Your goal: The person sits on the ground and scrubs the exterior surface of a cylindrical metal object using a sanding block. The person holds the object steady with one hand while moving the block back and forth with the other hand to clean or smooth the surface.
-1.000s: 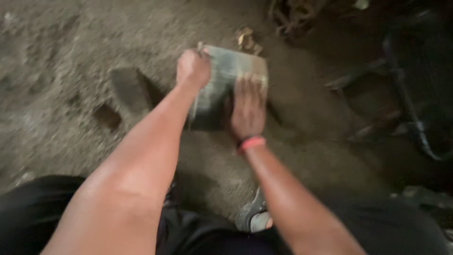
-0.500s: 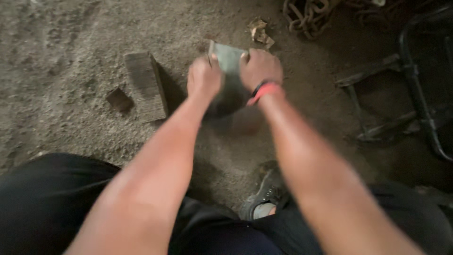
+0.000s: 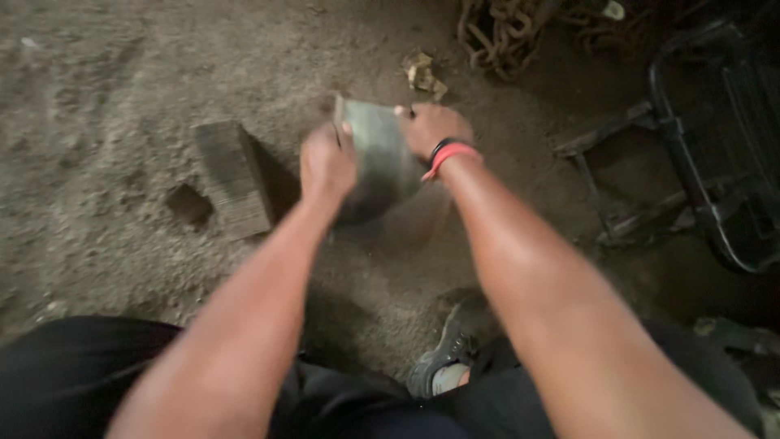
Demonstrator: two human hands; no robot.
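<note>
Red-and-black wristbands [image 3: 446, 154], black trousers [image 3: 73, 374], grey shoe [image 3: 439, 362]

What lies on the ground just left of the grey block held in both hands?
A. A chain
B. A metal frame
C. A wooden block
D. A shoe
C: the wooden block lies on the dirt beside the left hand gripping the grey block.

Wooden block [image 3: 234, 175]; chain [image 3: 496, 32]; dark metal frame [image 3: 699, 162].

Dim, warm light. Upper right corner fell into deep shadow. Motion blur softened left hand [image 3: 327, 162], right hand [image 3: 431, 130] and grey slab [image 3: 378, 158]. No glare.
</note>
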